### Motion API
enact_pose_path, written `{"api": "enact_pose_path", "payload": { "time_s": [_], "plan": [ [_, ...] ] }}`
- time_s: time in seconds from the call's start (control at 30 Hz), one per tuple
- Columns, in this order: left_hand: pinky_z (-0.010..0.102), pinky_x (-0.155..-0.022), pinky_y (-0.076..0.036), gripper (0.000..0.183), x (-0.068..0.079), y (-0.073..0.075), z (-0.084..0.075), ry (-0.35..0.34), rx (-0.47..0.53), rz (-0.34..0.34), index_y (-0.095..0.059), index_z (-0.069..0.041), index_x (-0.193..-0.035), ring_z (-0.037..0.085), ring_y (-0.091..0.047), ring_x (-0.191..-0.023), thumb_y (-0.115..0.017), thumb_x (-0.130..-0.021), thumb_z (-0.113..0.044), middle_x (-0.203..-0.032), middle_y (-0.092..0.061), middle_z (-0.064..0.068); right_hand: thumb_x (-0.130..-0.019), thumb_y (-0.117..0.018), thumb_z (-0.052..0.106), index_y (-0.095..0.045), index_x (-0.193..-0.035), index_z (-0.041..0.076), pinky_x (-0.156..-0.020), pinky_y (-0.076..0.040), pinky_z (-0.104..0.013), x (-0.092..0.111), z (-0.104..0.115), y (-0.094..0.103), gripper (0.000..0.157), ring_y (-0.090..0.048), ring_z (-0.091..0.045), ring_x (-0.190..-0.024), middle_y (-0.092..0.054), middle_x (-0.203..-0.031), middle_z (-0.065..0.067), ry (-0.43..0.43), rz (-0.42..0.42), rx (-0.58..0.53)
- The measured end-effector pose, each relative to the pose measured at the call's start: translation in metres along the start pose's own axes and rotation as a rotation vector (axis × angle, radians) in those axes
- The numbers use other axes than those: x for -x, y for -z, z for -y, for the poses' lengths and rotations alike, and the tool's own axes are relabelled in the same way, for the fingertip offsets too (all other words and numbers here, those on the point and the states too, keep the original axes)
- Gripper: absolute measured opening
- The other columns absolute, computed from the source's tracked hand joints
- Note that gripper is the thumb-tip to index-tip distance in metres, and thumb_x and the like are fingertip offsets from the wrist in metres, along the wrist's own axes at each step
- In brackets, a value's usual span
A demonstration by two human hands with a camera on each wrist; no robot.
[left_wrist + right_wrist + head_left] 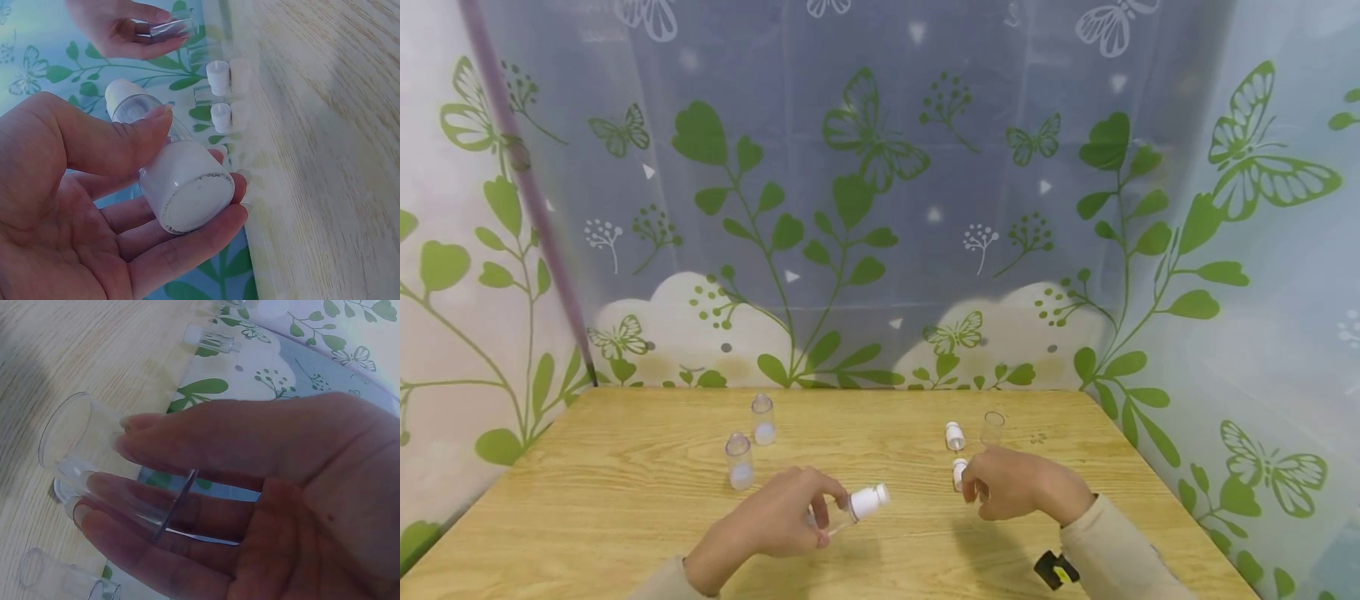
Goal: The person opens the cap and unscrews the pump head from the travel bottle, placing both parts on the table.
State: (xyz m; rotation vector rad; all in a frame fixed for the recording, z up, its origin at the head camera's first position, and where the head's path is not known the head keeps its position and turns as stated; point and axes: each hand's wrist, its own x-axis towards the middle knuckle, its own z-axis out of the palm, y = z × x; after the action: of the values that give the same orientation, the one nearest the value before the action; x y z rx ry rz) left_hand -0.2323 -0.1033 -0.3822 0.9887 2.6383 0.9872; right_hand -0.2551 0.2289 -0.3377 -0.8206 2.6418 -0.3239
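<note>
Taking the surface (850, 442) as a dial in the head view, 12 at its far edge, a black object with a yellow patch (1057, 571) sits nearest at 4 o'clock, by the right sleeve (1123, 550); I cannot tell whether it lies on the surface or hangs from the wrist.

Between 8 and 9 o'clock, the left hand (786, 512) has thumb and fingers closed round a small clear-and-white bottle (868, 501), tilted with its white top towards 2 o'clock. At 3 o'clock is the right hand (1022, 483); the right wrist view shows its fingers wrapped round a clear cup (87, 440), open rim towards 10 o'clock in that view.

The step in hand seems to be handling bottle and cup at once, the two held well apart. If they are to meet, the move calls for lining up the cup's rim with the white top and a light grip on the thin wall.

Just beside the right fingers, at 3 o'clock, is a white piece (958, 474), easily knocked. One clear bottle (740, 461) stands at 9 o'clock. Farther, at 2, are a second white piece (954, 435) and another clear cup (992, 427); at 10, a rear bottle (763, 419). Behind everything hangs a leaf-and-butterfly sheet (962, 275).
</note>
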Motion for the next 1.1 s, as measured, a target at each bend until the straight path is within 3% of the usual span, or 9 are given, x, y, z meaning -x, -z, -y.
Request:
{"api": "enact_pose_path", "payload": {
  "time_s": [0.17,0.3,0.8,1.1],
  "plan": [
    [0.023,-0.061,-0.051,0.04,0.0,0.0,0.0,0.001,-0.002,0.003,-0.075,-0.006,-0.11,0.004,-0.062,-0.066,-0.077,-0.072,0.007,-0.081,-0.076,0.006,-0.081,-0.073,-0.005,-0.077,-0.099,0.006,-0.087,-0.057,-0.037,0.002,-0.005,-0.001,0.022,-0.067,-0.013,-0.085,-0.075,-0.095,-0.003,-0.029,-0.012,-0.002],
    [0.023,-0.06,-0.051,0.04,0.0,0.001,0.0,-0.002,-0.005,0.001,-0.075,-0.006,-0.11,0.004,-0.061,-0.066,-0.078,-0.073,0.006,-0.081,-0.076,0.006,-0.08,-0.073,-0.006,-0.078,-0.1,0.004,-0.077,-0.056,-0.033,0.003,-0.009,-0.001,0.022,-0.066,-0.016,-0.085,-0.075,-0.095,-0.005,-0.028,-0.024,-0.01],
    [0.023,-0.062,-0.052,0.041,0.001,-0.001,0.004,0.005,0.001,-0.001,-0.076,-0.008,-0.11,0.005,-0.062,-0.067,-0.08,-0.072,0.006,-0.082,-0.075,0.006,-0.079,-0.075,-0.005,-0.077,-0.096,0.003,-0.069,-0.053,-0.029,0.003,-0.032,-0.005,0.019,-0.06,-0.009,-0.077,-0.073,-0.09,-0.006,-0.002,-0.061,-0.011],
    [0.023,-0.062,-0.052,0.04,-0.001,0.0,0.004,0.004,-0.004,0.002,-0.076,-0.008,-0.11,0.004,-0.061,-0.067,-0.079,-0.072,0.005,-0.081,-0.076,0.005,-0.078,-0.079,-0.002,-0.075,-0.09,0.006,-0.074,-0.055,-0.032,0.003,-0.045,-0.006,0.015,-0.064,-0.015,-0.082,-0.072,-0.09,-0.003,-0.053,-0.057,-0.001]
  ]
}}
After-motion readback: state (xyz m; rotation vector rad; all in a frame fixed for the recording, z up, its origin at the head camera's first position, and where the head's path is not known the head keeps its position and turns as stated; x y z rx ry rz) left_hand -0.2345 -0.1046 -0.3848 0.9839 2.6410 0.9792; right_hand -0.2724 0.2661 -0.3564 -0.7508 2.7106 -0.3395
